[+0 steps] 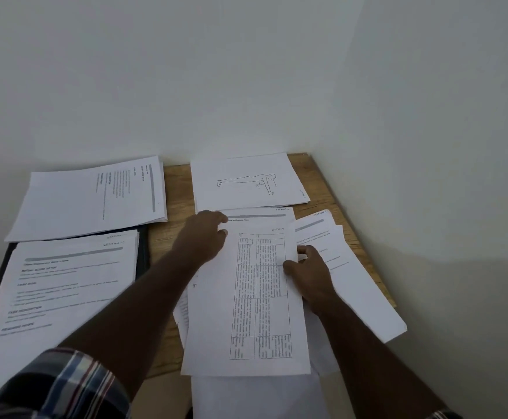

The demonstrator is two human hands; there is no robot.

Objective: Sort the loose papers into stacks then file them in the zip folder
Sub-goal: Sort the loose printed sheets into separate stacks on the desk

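The left hand (205, 234) pinched the table sheet (246, 300) at its top corner — right hand (308, 272) fingers gripped its far edge.

Two bare forearms enter from the near edge of the view. The left hand (204, 237) and the right hand (310, 275) carry no gloves, and no rings or watch can be made out on either. The left arm wears a rolled plaid sleeve (65, 385), bunched in thick folds above the forearm, its check woven of dark navy, pale blue and white bands crossed by thin red lines. At the near right corner a narrow strip of cuff (441, 415) shows, apparently of the same checked cloth, though too little is visible to be sure.
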